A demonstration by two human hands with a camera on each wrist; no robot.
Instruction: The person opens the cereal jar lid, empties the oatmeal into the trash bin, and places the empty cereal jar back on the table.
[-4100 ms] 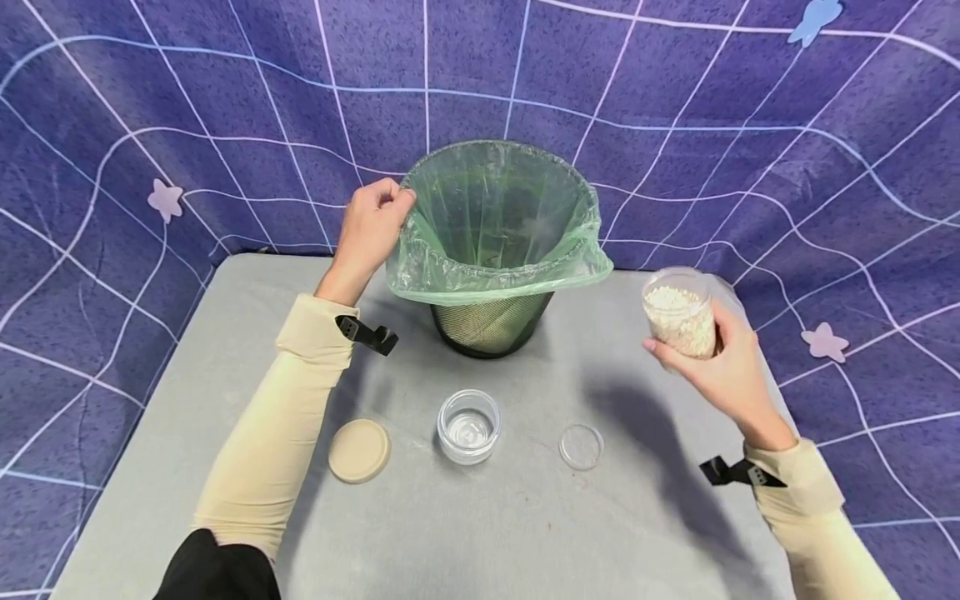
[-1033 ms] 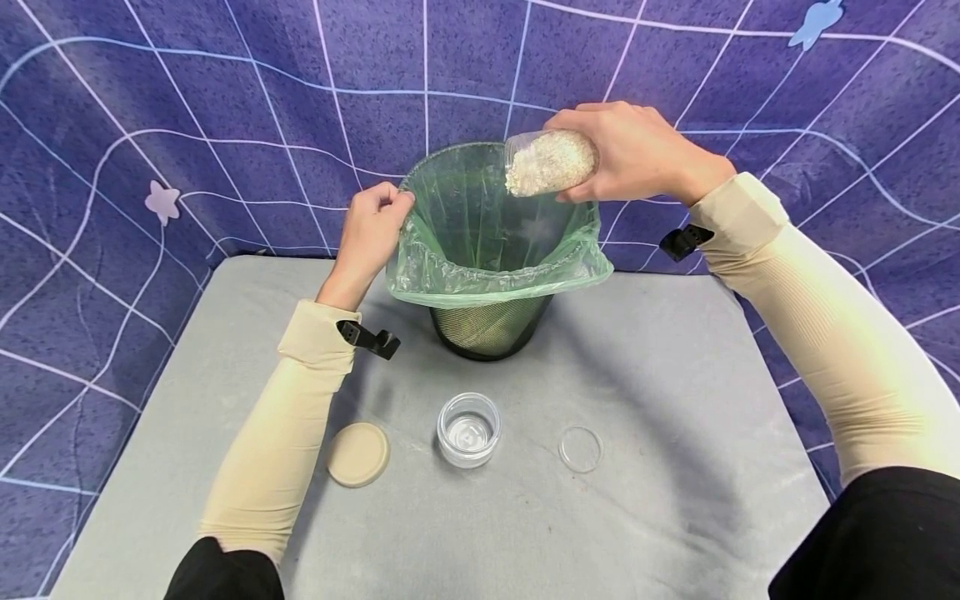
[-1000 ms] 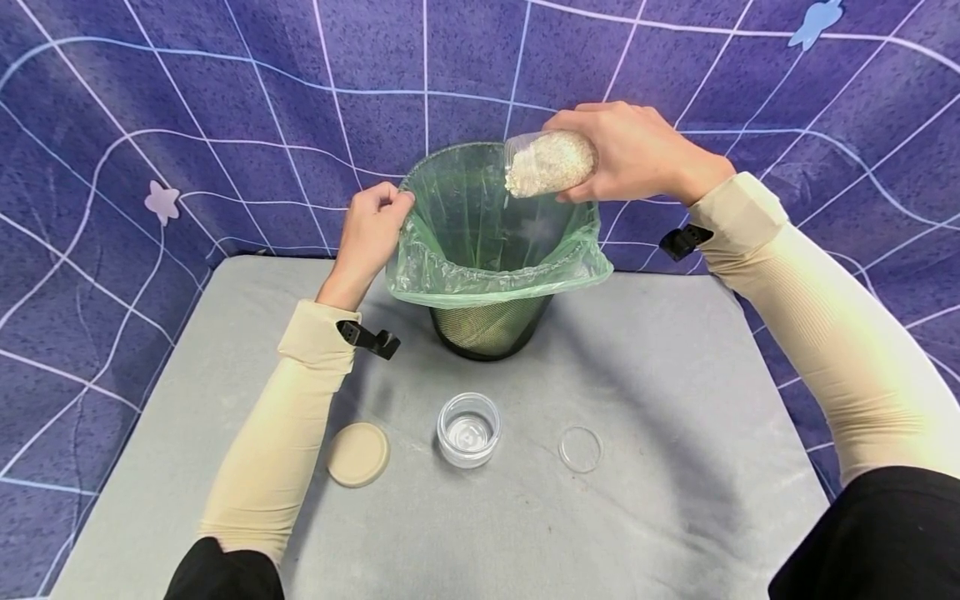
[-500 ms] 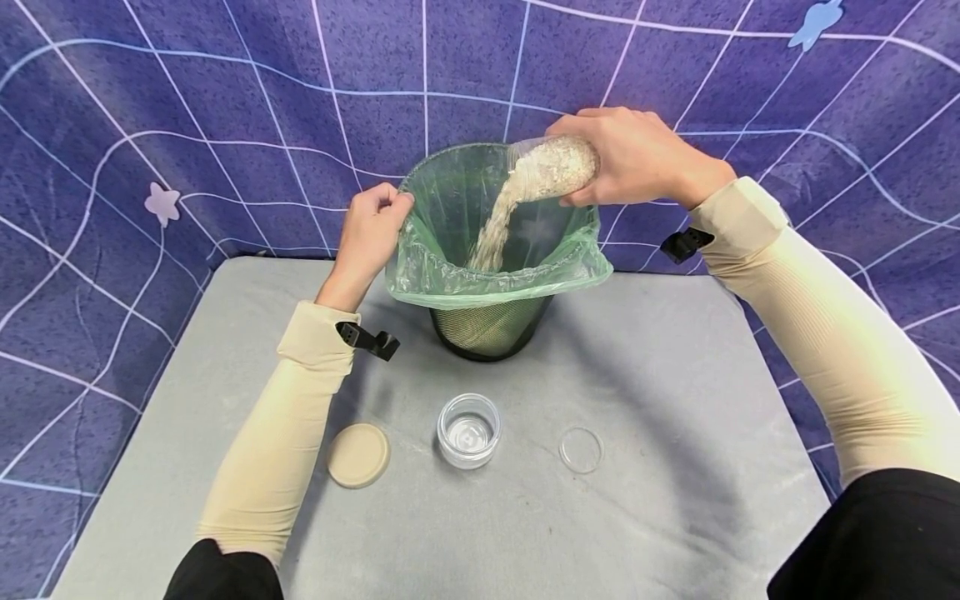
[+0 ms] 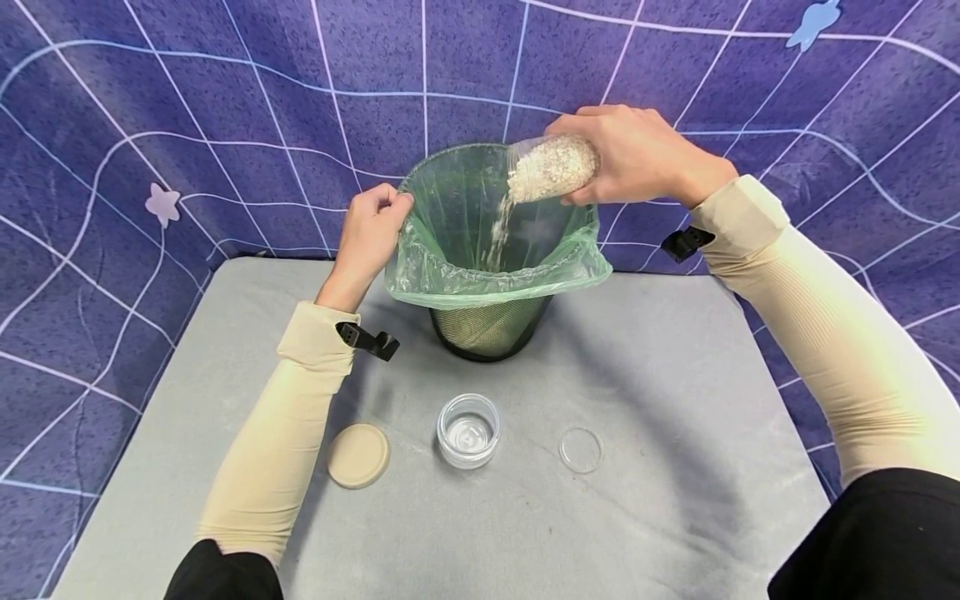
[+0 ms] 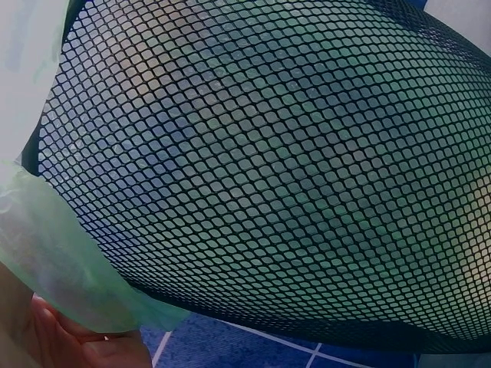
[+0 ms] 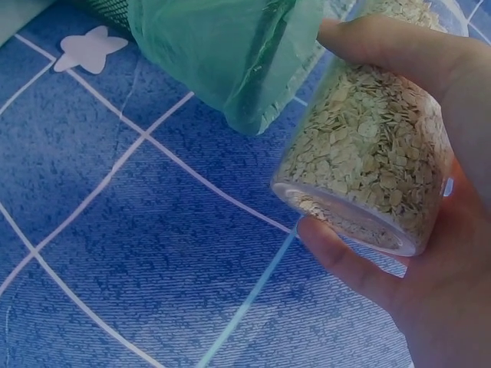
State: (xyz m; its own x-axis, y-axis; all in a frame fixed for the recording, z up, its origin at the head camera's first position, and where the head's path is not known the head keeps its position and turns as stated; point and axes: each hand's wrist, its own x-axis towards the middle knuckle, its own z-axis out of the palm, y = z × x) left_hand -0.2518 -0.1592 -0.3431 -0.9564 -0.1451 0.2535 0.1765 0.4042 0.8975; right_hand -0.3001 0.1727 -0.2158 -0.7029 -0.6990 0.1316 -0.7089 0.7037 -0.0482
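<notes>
My right hand grips a clear jar of oat flakes, tipped mouth-down to the left over the bin. A thin stream of oats falls from its mouth into the green bin liner. In the right wrist view the jar still shows many flakes against its base. My left hand pinches the liner at the left rim of the mesh waste bin. Close up in the left wrist view, the mesh wall fills most of the picture, with fingers under the liner's edge.
On the grey table in front of the bin stand an open clear jar, a beige round lid to its left and a thin clear disc to its right. A purple curtain hangs behind.
My right hand has carried the jar from the right side to above the bin and tipped it. Oats began pouring, and the stream is thinner now. My left hand has stayed at the rim.
</notes>
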